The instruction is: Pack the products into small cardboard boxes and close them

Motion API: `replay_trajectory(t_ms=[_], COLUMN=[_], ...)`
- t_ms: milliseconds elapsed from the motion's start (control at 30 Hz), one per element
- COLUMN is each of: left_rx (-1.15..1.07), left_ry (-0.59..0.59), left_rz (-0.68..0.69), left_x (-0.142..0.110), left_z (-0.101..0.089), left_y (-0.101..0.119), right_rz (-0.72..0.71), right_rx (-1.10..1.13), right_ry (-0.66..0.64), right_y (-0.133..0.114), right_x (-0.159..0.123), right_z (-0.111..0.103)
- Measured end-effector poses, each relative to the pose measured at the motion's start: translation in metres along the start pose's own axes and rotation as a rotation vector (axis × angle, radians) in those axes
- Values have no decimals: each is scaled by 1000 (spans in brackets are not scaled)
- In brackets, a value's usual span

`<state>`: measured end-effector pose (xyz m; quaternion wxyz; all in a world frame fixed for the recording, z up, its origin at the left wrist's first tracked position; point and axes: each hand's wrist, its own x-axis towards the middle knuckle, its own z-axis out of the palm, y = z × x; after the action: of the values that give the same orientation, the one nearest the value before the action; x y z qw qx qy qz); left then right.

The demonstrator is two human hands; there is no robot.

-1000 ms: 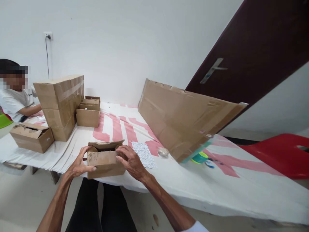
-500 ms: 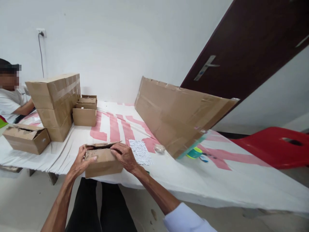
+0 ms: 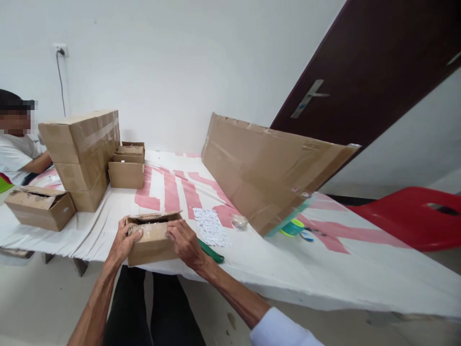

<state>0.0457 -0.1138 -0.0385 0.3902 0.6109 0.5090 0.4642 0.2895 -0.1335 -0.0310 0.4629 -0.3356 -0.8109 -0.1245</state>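
At the near edge of the table (image 3: 281, 276), a small open-topped carton (image 3: 153, 249) sits between the person's two hands; whether its base rests wholly on the cloth cannot be told. Left hand (image 3: 123, 244): holding the carton's left end, thumb over the front upper edge. Right hand (image 3: 186, 245): narrow grip, thumb and fingertips drawn together at the front upper edge, toward the right corner. Back flap (image 3: 154, 216) partly raised; interior dark, contents unclear from where I stand. Step in hand, as judged: working the top flaps with the walls steadied. Any further flap work would call for a firm left brace and light right-hand pressure, as the cardboard looks creased. Nearby: patterned sheet (image 3: 212, 228) beyond the right hand, green handle (image 3: 213, 253) beside the right wrist.
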Motion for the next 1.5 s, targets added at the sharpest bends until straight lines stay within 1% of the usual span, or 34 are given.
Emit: replay_trajectory(t_ms=[167, 300, 400, 500, 533, 600, 667, 700, 767, 867, 900, 933, 967, 1000, 1033, 1067, 1167, 1200, 1233, 1300, 1367, 1433, 1500], left_rx=[14, 10, -1, 6, 12, 20, 22, 24, 28, 42, 49, 57, 66, 73, 78, 79, 74, 73, 73, 71, 64, 56, 51], left_ry=[5, 8, 0, 14, 17, 15, 10, 7, -1, -3, 2, 6, 6, 6, 4, -1, -17, -19, -19, -10, -13, -22, -28], left_rz=[-2, -4, -2, 0, -1, -7, -16, -21, -33, -49, -54, -57, -56, -54, -47, -36, -18, -18, -19, -20, -15, -11, -8], left_x=[-1, 0, 2, 4, 5, 9, 12, 13, 12, 10, 9, 9, 8, 7, 6, 5, 4, 4, 4, 4, 4, 4, 4], left_z=[0, -1, -2, -6, -7, -10, -11, -11, -10, -10, -9, -9, -9, -8, -8, -7, -6, -6, -6, -6, -7, -7, -7], left_y=[1, 2, 4, 5, 4, 4, 4, 5, 8, 13, 14, 14, 15, 15, 15, 16, 17, 17, 17, 16, 14, 14, 16], right_rz=[138, 258, 253, 221, 244, 370, 567, 657, 782, 849, 857, 866, 859, 822, 748, 636, 209, 112, 48, -12, -42, -62, -69], right_rx=[179, 258, 279, 343, 369, 409, 435, 440, 403, 203, 172, 158, 163, 176, 179, 169, 71, 31, -3, -36, -24, -14, -27], right_ry=[33, 44, 80, 76, 75, 103, 161, 195, 255, 286, 284, 276, 255, 218, 167, 106, -62, -89, -102, -96, -77, -75, -86], right_y=[4, 1, -15, -37, -42, -44, -30, -16, 22, 88, 104, 115, 118, 115, 107, 93, 44, 30, 19, 6, 2, 2, 2], right_x=[-1, 1, -4, -12, -14, -16, -17, -18, -18, -23, -25, -28, -31, -33, -35, -37, -36, -35, -32, -27, -22, -18, -15], right_z=[-3, -6, -10, -16, -18, -24, -37, -47, -70, -104, -112, -116, -116, -113, -107, -98, -67, -57, -47, -30, -19, -14, -14])
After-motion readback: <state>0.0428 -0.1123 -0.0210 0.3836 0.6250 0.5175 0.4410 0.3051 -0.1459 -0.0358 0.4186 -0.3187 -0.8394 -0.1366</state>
